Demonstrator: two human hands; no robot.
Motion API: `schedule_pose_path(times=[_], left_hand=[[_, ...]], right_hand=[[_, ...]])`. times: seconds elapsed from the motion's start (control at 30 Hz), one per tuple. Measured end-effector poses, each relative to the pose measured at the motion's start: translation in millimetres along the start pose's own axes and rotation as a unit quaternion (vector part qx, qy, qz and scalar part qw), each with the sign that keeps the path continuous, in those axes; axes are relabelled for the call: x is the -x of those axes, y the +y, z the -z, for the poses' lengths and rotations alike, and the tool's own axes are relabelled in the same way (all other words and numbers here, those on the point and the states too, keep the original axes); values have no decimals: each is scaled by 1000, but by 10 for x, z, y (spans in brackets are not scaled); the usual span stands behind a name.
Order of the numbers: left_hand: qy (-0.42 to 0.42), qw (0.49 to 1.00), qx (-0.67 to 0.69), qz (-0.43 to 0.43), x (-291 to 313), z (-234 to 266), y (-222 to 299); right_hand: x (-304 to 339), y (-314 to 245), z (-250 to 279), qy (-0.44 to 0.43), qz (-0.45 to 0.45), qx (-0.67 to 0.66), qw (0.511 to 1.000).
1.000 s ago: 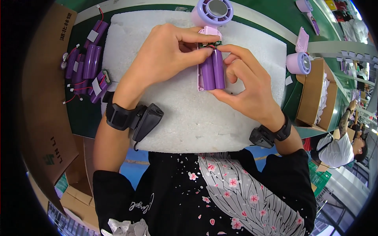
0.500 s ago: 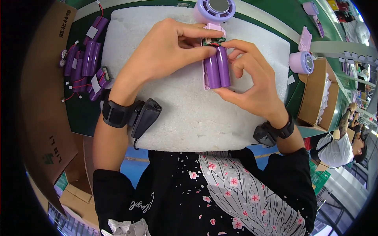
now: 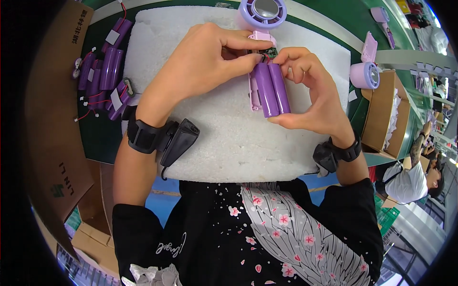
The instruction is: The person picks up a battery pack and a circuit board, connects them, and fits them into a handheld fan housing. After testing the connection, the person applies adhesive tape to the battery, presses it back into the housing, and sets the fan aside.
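The right hand (image 3: 323, 100) holds 2 batteries (image 3: 267, 90) (purple), askew to the housing (image 3: 255, 97).

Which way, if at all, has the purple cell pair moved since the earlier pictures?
Yes: against the white board, the purple cell pair has shifted right, its lower end now angled away from the pink shell.

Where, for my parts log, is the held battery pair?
In the head view, the battery pair is upper right of centre, in the right hand, partly over the pink shell, below the lilac fan head.
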State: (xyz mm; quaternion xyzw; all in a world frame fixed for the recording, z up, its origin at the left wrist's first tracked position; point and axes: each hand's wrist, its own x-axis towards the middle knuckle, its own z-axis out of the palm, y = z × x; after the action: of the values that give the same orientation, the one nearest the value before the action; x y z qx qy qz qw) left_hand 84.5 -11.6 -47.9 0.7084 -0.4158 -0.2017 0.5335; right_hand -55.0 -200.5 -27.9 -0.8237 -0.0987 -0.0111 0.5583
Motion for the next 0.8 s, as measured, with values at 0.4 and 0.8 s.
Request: schedule_pose_path(times=[0.4, 0.8], left_hand=[[-13, 997, -70, 26, 3, -12, 156], [19, 994, -88, -61, 2, -46, 101]], right_hand=[[79, -167, 173, -25, -39, -112, 993], [35, -151, 55, -33, -8, 86, 996]])
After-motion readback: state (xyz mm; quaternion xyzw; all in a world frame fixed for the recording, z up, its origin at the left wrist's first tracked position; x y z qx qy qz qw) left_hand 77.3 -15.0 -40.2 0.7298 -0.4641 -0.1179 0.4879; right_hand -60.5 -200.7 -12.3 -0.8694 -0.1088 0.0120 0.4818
